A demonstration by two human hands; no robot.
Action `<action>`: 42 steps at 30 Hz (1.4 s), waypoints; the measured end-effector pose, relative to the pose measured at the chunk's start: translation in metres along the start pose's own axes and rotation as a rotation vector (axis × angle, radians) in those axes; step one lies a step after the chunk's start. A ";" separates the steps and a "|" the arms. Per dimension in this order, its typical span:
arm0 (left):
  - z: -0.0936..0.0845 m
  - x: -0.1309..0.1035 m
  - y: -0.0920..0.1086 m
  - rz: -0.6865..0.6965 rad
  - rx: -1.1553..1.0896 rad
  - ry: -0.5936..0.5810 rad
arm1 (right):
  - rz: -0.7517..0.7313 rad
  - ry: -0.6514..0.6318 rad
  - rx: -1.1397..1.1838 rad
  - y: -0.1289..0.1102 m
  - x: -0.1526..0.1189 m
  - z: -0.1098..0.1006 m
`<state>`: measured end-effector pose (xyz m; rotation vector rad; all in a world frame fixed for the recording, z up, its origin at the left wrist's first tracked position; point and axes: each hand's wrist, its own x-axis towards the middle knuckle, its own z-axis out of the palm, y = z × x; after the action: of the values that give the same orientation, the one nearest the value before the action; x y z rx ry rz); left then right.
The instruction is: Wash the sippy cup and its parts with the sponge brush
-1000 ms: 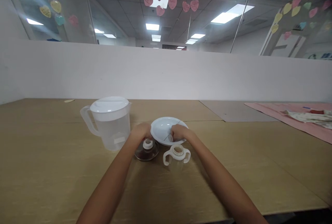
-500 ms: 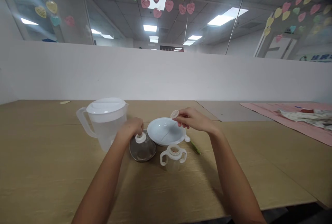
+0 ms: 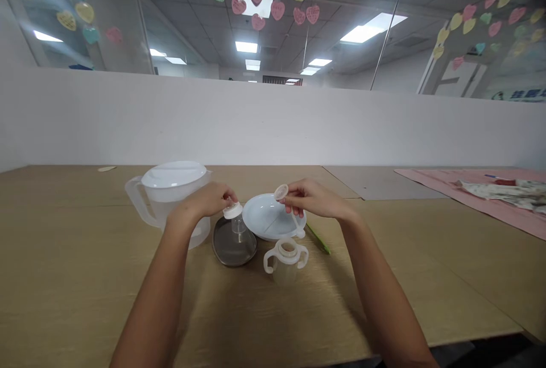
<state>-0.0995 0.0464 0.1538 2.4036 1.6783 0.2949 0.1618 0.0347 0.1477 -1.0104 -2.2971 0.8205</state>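
My left hand grips a white bottle collar with a clear cup-shaped part below it. Both are held above a dark grey tray. My right hand pinches a small round translucent disc over the rim of a white bowl. From the bowl's right side sticks out a white knob-ended piece; whether it belongs to the bowl I cannot tell. In front, an open baby bottle with two white handles stands upright.
A lidded water pitcher stands behind my left forearm. Right of the bowl lies a thin green object. A pink cloth with fabric on it covers the table's far right. A white wall rises behind the table.
My left hand has moved up and left, raising the white collar and clear part off the tray. The right hand has shifted slightly left with the disc, which is tilted more toward me.
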 end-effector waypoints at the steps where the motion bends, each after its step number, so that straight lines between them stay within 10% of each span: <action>1: -0.001 -0.001 0.000 -0.006 0.000 0.009 | -0.002 -0.007 0.008 -0.001 -0.001 0.000; 26: -0.004 -0.009 0.027 0.097 -0.018 0.069 | 0.148 -0.548 0.142 0.023 0.010 0.000; 36: 0.006 -0.015 0.076 0.223 0.040 0.301 | -0.193 0.299 -0.088 0.009 0.030 0.036; 42: 0.002 -0.018 0.072 0.343 -0.292 0.371 | -0.306 0.352 0.076 0.003 0.030 0.038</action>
<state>-0.0405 0.0053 0.1705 2.5023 1.2164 1.0169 0.1210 0.0477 0.1254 -0.6829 -2.0323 0.5503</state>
